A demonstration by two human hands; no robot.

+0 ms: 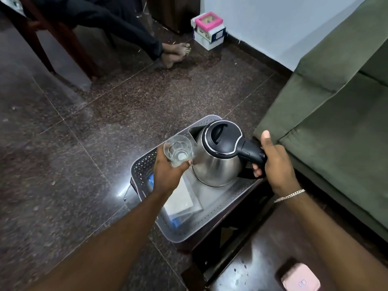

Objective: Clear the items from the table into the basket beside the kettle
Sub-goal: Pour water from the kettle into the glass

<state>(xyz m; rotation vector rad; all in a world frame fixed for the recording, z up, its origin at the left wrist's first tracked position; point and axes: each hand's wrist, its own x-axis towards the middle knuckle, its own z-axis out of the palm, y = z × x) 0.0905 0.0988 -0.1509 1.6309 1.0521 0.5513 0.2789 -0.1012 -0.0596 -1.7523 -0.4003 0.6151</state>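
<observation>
A steel kettle (216,162) with a black lid sits over the grey perforated basket (144,164). My right hand (275,162) grips its black handle. My left hand (168,171) holds a clear drinking glass (178,150) upright, just left of the kettle's spout and above the basket. Flat packets (184,200) and a blue item lie in the basket's bottom. The basket rests on a dark wooden stand. On the dark table at the lower right lies a pink rectangular case (300,279).
A green sofa (336,106) stands close on the right. A seated person's bare feet (174,53) and a wooden chair leg are at the far left. A pink and white box (209,30) stands by the wall. The floor is dark polished stone.
</observation>
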